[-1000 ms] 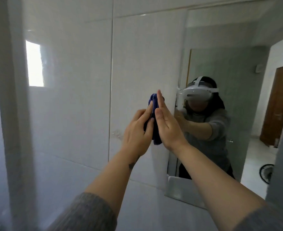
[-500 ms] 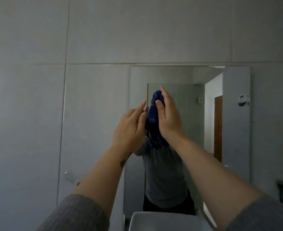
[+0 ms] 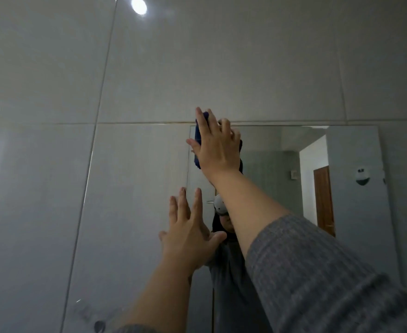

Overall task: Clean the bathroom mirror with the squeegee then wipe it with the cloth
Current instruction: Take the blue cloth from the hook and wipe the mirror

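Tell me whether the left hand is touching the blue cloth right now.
Apart. The head view shows the left hand spread open low beside the mirror's left edge, well below the blue cloth, which the right hand presses at the top corner.

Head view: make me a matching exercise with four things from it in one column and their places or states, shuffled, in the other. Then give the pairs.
Things:
1. right hand
2. left hand
3. blue cloth
4. mirror

Places or states:
A. fingers spread, empty, low by the mirror's left edge
B. fixed on the tiled wall, reflecting a brown door
C. pressed at the mirror's top left corner, under a palm
D. raised high, flat over the cloth

Pairs: 1-D, 2-A, 3-C, 4-B
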Demonstrator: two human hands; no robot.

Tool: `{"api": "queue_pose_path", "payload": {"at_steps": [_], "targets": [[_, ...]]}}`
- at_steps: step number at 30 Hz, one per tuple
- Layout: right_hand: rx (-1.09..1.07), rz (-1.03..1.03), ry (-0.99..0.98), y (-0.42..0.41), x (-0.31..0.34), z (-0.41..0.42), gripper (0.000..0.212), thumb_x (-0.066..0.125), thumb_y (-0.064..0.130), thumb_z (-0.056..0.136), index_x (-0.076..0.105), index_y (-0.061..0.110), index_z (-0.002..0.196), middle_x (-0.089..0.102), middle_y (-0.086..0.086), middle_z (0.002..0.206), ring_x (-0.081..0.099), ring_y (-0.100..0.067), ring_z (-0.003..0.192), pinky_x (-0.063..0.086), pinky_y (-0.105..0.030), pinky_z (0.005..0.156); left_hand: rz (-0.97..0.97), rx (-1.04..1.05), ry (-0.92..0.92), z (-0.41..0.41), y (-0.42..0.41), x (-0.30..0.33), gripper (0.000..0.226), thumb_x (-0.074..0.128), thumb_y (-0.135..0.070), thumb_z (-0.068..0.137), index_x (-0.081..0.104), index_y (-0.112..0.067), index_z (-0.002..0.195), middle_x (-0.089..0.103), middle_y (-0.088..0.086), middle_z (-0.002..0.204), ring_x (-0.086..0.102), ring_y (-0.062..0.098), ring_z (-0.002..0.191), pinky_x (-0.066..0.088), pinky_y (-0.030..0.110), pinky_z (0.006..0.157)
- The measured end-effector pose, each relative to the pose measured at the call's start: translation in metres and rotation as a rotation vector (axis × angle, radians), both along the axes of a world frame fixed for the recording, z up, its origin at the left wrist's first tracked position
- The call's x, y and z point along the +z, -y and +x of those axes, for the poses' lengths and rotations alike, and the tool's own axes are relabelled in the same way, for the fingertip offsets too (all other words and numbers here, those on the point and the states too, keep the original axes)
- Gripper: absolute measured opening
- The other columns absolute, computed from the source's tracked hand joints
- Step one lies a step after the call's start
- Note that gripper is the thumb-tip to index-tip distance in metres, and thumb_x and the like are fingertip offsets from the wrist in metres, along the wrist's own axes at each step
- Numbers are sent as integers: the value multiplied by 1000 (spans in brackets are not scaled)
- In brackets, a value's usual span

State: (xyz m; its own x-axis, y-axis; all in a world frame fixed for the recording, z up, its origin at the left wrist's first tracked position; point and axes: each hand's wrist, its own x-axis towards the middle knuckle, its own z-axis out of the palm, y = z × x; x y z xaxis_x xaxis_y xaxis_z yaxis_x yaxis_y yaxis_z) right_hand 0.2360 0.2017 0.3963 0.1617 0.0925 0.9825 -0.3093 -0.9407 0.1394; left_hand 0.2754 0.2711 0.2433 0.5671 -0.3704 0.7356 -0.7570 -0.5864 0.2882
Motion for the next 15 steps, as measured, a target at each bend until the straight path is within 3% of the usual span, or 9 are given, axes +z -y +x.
{"api": "queue_pose_path", "payload": {"at_steps": [2, 4, 15], "targets": [[-75, -59, -68, 1, -4, 9, 66, 30, 51, 98, 5, 23, 152, 10, -5, 162, 13, -30, 147, 15, -57, 113, -8, 3, 5, 2, 2, -3, 107, 48, -76, 75, -33, -44, 137, -42, -11, 148, -34, 20, 139, 21, 71, 103], [-148, -130, -112, 4, -8, 15, 65, 25, 51, 99, 1, 23, 152, -2, -5, 163, 2, -28, 149, 7, -60, 115, -15, -10, 3, 3, 2, -4, 105, 48, -74, 76, -31, -44, 138, -42, -12, 147, -35, 19, 138, 19, 72, 103], [-206, -128, -184, 24, -6, 0, 55, 24, 38, 102, 6, 24, 152, 0, -5, 163, 2, -28, 149, 7, -57, 117, -16, -8, -7, -2, -2, -1, 105, 51, -73, 75, -27, -45, 140, -36, -13, 151, -29, 18, 141, 28, 69, 104]]}}
